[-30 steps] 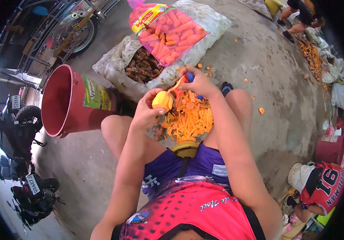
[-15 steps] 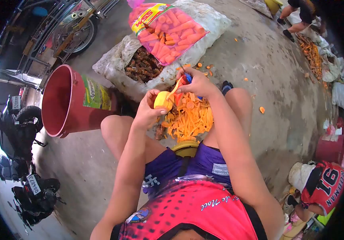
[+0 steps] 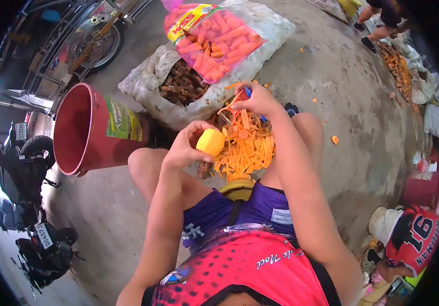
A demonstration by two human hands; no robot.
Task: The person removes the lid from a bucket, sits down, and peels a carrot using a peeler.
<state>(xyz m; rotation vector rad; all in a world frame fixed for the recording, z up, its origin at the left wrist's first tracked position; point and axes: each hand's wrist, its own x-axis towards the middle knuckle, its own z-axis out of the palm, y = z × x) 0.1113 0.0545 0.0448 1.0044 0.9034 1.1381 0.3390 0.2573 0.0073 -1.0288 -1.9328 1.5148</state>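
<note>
My left hand (image 3: 187,145) is closed around a smooth, rounded yellow-orange peeled vegetable (image 3: 211,142); its exact kind is unclear. Gripped in my right hand (image 3: 259,100) is an orange-red peeler (image 3: 232,108), up and to the right of the vegetable and apart from it. A bit of blue shows at the fingers of that hand. Beneath both hands, a heap of orange peelings and cut pieces (image 3: 247,148) lies between my knees. Part of a yellow rim (image 3: 237,189) shows between my thighs.
A pink net bag of carrots (image 3: 224,43) rests on a white sack (image 3: 273,25). Beside it, an open sack (image 3: 143,76) holds dark brown roots. A red bucket (image 3: 97,137) is tipped at left, near parked motorcycles (image 3: 18,173). Other people (image 3: 413,245) are at right.
My right hand has drawn the peeler up and away from the vegetable, which it was against before. My left hand has shifted slightly down, and the vegetable has turned in it.
</note>
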